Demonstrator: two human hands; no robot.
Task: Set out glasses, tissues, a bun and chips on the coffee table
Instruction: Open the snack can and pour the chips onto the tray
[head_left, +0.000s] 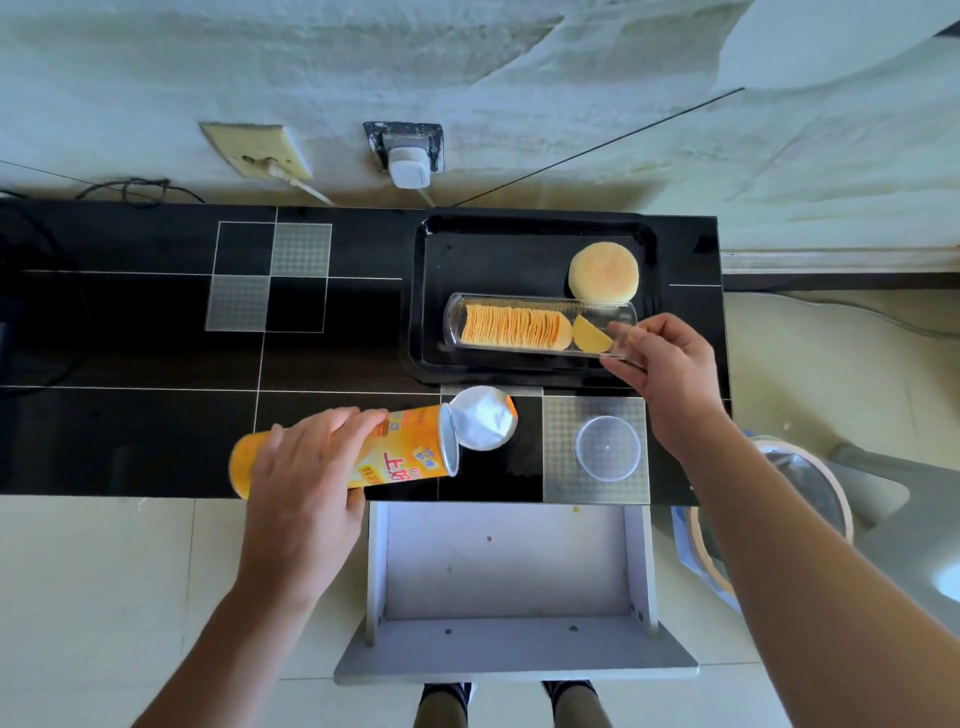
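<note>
My left hand (306, 467) grips an orange chips can (400, 452) lying on its side on the black coffee table (156, 338), its foil seal (483, 418) peeled back at the mouth. My right hand (665, 369) pinches the right end of a clear plastic sleeve (540, 325) holding a stack of chips (514, 326). The sleeve lies in a black tray (493, 249) at the table's back right. A round bun (603, 272) sits in the tray just behind the sleeve. The can's clear plastic lid (608, 448) lies on the table near the front edge.
An open white drawer (509, 561) sticks out below the table's front edge, above my feet. The wall behind carries two sockets with a white plug (410, 166). A round fan-like object (800, 493) stands on the floor at the right.
</note>
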